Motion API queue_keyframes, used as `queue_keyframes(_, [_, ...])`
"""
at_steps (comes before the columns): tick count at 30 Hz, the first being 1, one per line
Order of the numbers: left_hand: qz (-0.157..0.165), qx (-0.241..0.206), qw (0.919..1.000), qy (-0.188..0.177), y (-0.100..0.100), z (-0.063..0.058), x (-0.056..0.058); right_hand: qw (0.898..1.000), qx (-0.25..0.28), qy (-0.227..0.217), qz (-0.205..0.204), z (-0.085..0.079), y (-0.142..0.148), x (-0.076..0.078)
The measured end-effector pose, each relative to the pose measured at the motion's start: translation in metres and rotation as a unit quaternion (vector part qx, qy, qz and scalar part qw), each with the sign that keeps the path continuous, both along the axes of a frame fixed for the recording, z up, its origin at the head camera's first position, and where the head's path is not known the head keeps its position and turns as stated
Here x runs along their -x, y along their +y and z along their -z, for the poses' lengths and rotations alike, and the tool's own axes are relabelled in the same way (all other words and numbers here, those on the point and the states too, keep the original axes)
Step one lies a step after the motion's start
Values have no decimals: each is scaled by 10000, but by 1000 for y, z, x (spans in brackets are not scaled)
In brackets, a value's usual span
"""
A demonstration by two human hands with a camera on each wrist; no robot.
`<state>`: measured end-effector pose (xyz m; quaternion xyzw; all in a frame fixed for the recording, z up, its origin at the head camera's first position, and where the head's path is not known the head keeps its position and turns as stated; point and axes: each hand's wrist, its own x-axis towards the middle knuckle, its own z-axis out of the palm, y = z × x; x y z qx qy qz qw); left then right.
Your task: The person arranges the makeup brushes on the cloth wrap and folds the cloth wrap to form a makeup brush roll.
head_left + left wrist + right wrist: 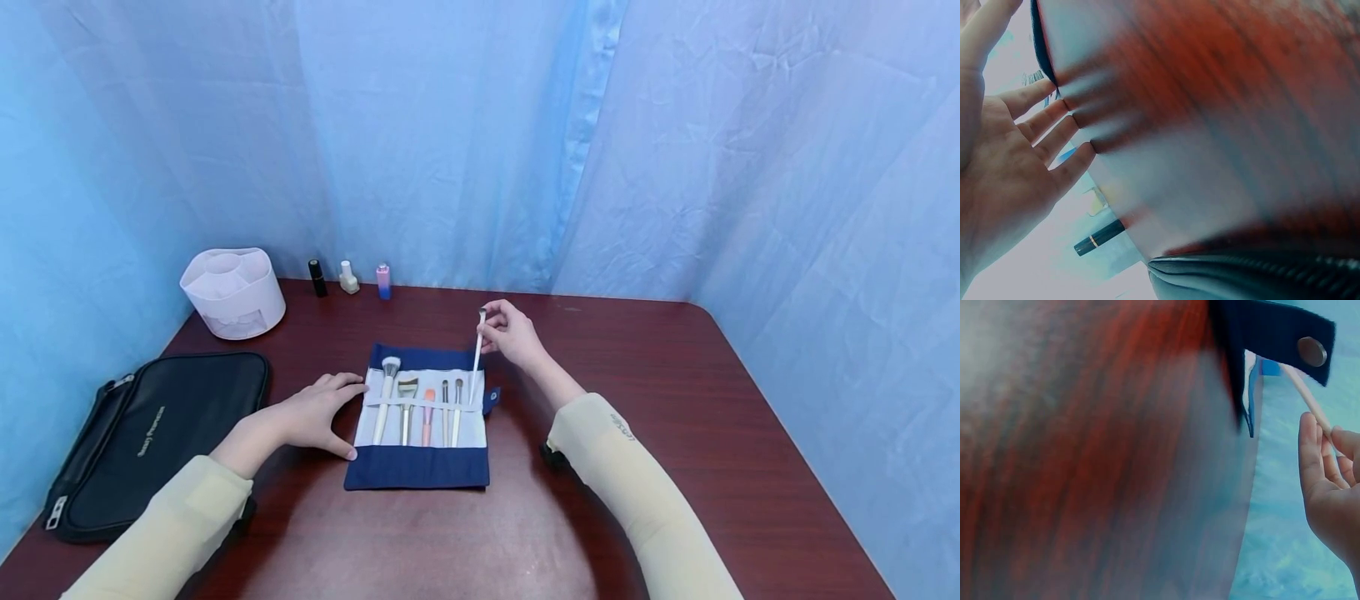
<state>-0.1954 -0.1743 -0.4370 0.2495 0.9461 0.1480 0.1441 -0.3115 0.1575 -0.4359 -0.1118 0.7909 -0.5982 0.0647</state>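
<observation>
An unfolded brush roll (416, 477), navy outside with a pale lining, lies at the middle of the table. Several makeup brushes sit under its strap, among them a fluffy white-handled brush (385, 400) and a pink one (428, 417). My right hand (513, 333) pinches a slim white makeup brush (477, 354) near its small dark head. That brush stands tilted, its lower end at the rightmost part of the strap. My left hand (318, 414) rests at the roll's left edge, fingers spread. In the right wrist view, the roll's snap tab (1291, 337) sticks out beside the held brush.
A black zippered case (168, 433) lies at the left, beneath the left forearm. Behind it stands a white divided organizer (236, 300). Along the back edge are a black lipstick tube (317, 277), a nail polish bottle (348, 278) and a pink-blue tube (384, 282). Blue curtains border the table.
</observation>
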Motion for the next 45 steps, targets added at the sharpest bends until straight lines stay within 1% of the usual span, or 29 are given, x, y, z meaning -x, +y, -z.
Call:
queue_keyframes(3, [4, -7, 10000, 11, 0, 0, 0, 9997, -166, -105, -112, 4, 0, -3])
queue_keyframes(8, [24, -16, 10000, 11, 0, 1, 0, 9983, -490, -133, -285, 10, 2, -7])
queue_keyframes(12, [32, -35, 10000, 2, 0, 1, 0, 9951, -927, -100, -332, 16, 6, -10])
queue_keyframes(15, [39, -49, 10000, -5, -1, 1, 1, 9899, -1316, -46, -527, 17, 9, -14])
queue_keyframes(17, [38, -60, 10000, -13, -1, 1, 1, 9868, -1472, -2, -677, 18, 10, -16])
queue_keyframes(21, [34, -61, 10000, -10, -1, 1, 0, 9823, -1654, 82, -872, 17, 12, -19])
queue_keyframes(25, [41, -69, 10000, 1, -1, 0, 0, 9757, -1910, 107, -1069, 17, 13, -21])
queue_keyframes(30, [49, -80, 10000, -9, 0, -1, -1, 9675, -2079, 80, -1439, 17, 13, -24])
queue_keyframes(35, [36, -40, 10000, 7, 0, -1, -1, 9559, -2275, 314, -1828, 16, 11, -29])
queue_keyframes(38, [38, -29, 10000, 21, 0, -1, -1, 9491, -2406, 416, -1991, 15, 10, -31])
queue_keyframes(41, [33, -15, 10000, 15, 0, -1, -1, 9452, -2504, 444, -2050, 14, 10, -33])
queue_keyframes(45, [9, 16, 10000, -75, 0, -2, 0, 9444, -2568, 623, -1955, 14, 11, -35])
